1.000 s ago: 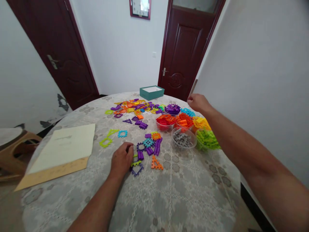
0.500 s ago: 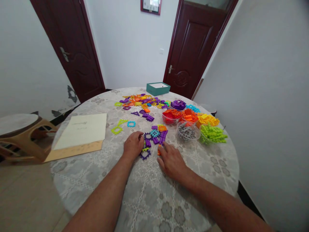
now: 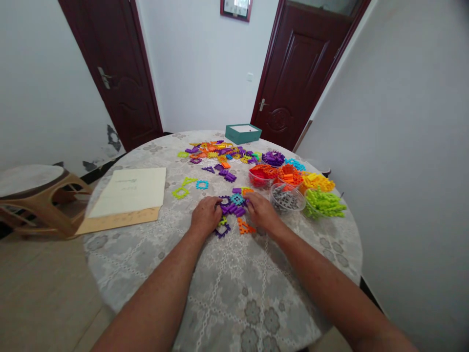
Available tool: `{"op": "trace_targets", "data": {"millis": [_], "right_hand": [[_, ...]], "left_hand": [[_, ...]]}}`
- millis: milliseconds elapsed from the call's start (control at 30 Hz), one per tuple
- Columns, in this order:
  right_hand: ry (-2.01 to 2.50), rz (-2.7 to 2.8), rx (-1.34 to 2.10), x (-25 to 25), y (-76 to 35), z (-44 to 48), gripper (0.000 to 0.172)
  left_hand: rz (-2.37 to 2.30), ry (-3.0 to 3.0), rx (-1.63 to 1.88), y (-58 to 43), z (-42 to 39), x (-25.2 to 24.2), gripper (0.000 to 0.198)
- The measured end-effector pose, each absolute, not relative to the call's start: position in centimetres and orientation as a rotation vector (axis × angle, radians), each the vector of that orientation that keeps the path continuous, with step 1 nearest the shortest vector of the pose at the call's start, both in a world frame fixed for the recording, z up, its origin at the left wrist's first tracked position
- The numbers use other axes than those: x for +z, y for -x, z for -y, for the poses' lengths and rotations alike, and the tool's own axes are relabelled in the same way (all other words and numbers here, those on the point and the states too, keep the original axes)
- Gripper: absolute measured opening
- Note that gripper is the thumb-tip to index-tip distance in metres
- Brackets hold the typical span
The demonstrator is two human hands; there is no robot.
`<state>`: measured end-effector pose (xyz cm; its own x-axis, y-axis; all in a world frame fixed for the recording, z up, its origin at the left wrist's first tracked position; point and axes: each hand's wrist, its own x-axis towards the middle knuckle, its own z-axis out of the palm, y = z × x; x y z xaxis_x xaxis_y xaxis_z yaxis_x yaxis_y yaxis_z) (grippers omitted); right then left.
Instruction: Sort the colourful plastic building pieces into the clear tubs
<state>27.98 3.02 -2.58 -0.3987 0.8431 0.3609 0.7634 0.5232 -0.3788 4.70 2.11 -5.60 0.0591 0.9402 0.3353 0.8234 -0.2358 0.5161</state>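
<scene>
At the middle of a round table [image 3: 208,303], between two bare hands: one cluster of notched plastic pieces [image 3: 231,210], mainly purple, with a turquoise lattice square [image 3: 237,199]. Left hand [image 3: 205,214]: at the cluster's left edge, fingers curled; whether closed on a piece, cannot tell. Right hand [image 3: 261,211]: at the right edge, fingers bent inward; grip likewise cannot be told. Toward the person: a dark purple frame [image 3: 222,231] and an orange triangle [image 3: 245,226].

Surface: patterned cloth [image 3: 256,274], grey and white, floral. Right of the cluster: bowls of sorted pieces, among them grey pieces [image 3: 286,197] and lime pieces [image 3: 324,202]. Beyond: a mixed heap [image 3: 212,150]; behind it, a teal box [image 3: 243,135]. Left: pale paper [image 3: 128,190] above a tan sheet [image 3: 120,221].

Room: white walls; two dark red doors [image 3: 289,78]; a wall frame [image 3: 236,9], cut by the view's edge; a light switch [image 3: 249,77]; at left, a wooden stool [image 3: 40,195], pale-topped; tiled floor.
</scene>
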Motion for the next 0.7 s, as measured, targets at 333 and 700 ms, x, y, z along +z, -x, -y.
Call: {"op": "trace_targets", "data": {"millis": [333, 700], "right_hand": [[1.483, 2.489, 0.050, -2.8, -26.8, -4.0, 0.036], [1.446, 2.488, 0.008, -4.0, -28.0, -4.1, 0.025]], "left_hand": [[-1.705, -2.250, 0.856, -4.7, -2.1, -5.8, 0.035], [-1.680, -2.304, 0.963, -4.5, -2.0, -6.3, 0.019]]}}
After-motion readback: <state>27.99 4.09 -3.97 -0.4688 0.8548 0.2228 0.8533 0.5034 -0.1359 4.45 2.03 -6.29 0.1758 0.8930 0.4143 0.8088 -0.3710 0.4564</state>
